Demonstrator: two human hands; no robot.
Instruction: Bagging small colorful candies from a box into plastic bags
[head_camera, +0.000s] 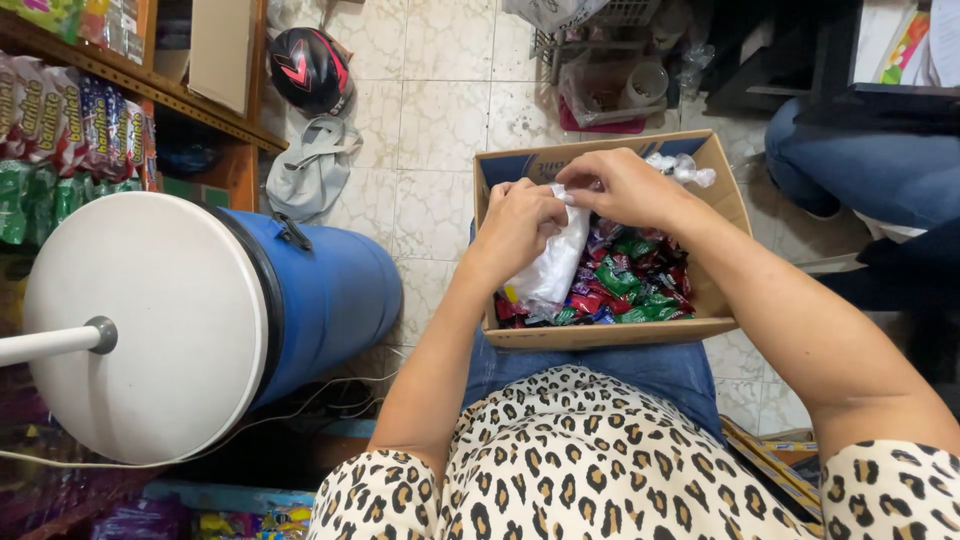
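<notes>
Both hands, left hand (520, 222) & right hand (622, 187), pinch top of clear plastic bag (553, 268) over cardboard box (610, 332) of wrapped candies (630, 282) on lap; blue drum (320, 290) beside.

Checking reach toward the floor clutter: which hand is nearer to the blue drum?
Left. The left hand holds the white bag over the box's drum-side edge; the right hand sits farther from the blue drum, above the candies.

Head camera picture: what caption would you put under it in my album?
Left hand and right hand pinch a small clear plastic bag over a cardboard box of wrapped candies.
</notes>
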